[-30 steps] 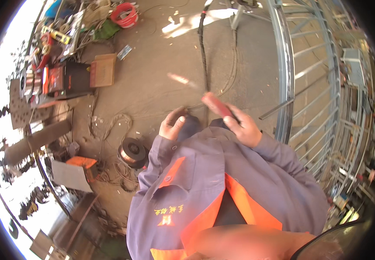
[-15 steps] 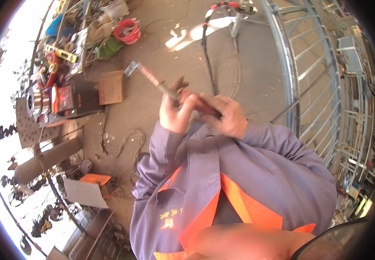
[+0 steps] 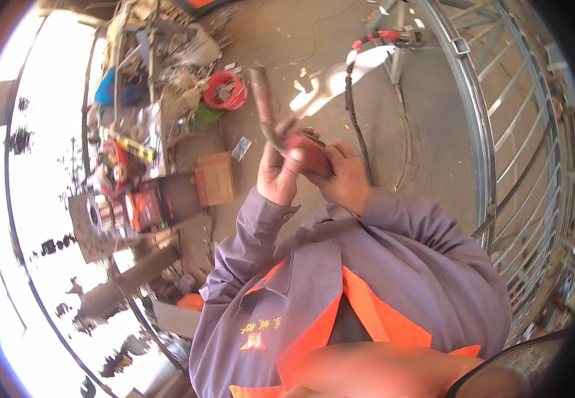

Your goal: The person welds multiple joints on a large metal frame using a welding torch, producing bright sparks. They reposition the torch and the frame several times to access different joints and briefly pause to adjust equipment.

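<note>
I hold a red-handled tool (image 3: 310,158) up in front of my chest, above the floor (image 3: 427,146), with both hands on it. My left hand (image 3: 278,178) is curled in around the front end of the handle, just where the shaft (image 3: 261,99) begins, and my thumb lies along the red side. My right hand (image 3: 348,174) is closed over the rear end, its fingers bent, though I cannot tell how each one sits because that side is partly hidden. The shaft is brownish and slants away from me toward the upper left, bending near the handle; its tip is blurred.

Beyond it, on my left, is a red bucket (image 3: 241,101) with odds and ends inside, beside a green cloth (image 3: 205,118). Nearer to me are a small flat packet (image 3: 241,148) on the floor and a cardboard box (image 3: 216,179), next to an orange-and-black box (image 3: 145,209). A yellow bar (image 3: 130,144) lies on the cluttered bench farther left. Ahead of my right hand a dark cable (image 3: 358,126) with a red stretch runs across the floor, and well to my right stands a long metal frame (image 3: 476,119) with many crossbars
</note>
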Action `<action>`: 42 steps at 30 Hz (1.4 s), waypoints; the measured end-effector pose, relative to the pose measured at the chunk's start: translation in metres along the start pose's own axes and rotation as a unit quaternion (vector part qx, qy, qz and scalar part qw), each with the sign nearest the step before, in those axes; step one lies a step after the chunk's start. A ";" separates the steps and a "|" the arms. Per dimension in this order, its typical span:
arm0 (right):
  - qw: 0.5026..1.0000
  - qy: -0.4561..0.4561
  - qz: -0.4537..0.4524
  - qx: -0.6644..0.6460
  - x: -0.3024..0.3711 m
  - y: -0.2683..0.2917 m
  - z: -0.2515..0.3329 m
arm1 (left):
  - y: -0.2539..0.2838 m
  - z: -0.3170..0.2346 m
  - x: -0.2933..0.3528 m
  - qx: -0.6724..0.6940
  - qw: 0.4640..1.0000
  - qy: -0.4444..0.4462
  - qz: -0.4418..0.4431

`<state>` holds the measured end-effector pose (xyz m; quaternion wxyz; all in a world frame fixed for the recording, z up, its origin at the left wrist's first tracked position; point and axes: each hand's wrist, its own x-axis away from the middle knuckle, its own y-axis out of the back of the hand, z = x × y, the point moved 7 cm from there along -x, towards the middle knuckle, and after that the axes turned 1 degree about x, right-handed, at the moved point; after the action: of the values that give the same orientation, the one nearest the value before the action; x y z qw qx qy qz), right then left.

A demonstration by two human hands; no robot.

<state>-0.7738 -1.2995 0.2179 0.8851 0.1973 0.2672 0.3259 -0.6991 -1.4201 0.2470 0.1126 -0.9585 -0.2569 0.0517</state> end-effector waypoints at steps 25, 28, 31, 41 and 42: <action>0.615 -0.561 -0.413 -0.369 -0.495 -0.023 -0.714 | 0.120 0.311 -0.576 0.183 0.937 0.294 0.041; 0.614 -0.404 -0.429 -0.525 -0.537 -0.017 -0.783 | 0.137 0.329 -0.596 0.194 0.912 0.362 -0.006; 0.483 -0.462 -0.545 -0.506 -0.516 -0.020 -0.825 | 0.140 0.334 -0.616 0.197 0.901 0.387 -0.008; 0.386 -0.395 -0.379 -0.742 -0.516 -0.025 -0.737 | 0.084 0.328 -0.622 0.172 0.901 0.392 0.074; 0.421 -0.380 -0.415 -0.712 -0.519 -0.025 -0.733 | 0.077 0.330 -0.615 0.182 0.893 0.404 0.072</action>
<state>-1.5376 -1.5426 -0.1875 0.7496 -0.5338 -0.3741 -0.1148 -1.2448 -1.7324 -0.0666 0.3752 -0.8753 -0.1053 -0.2862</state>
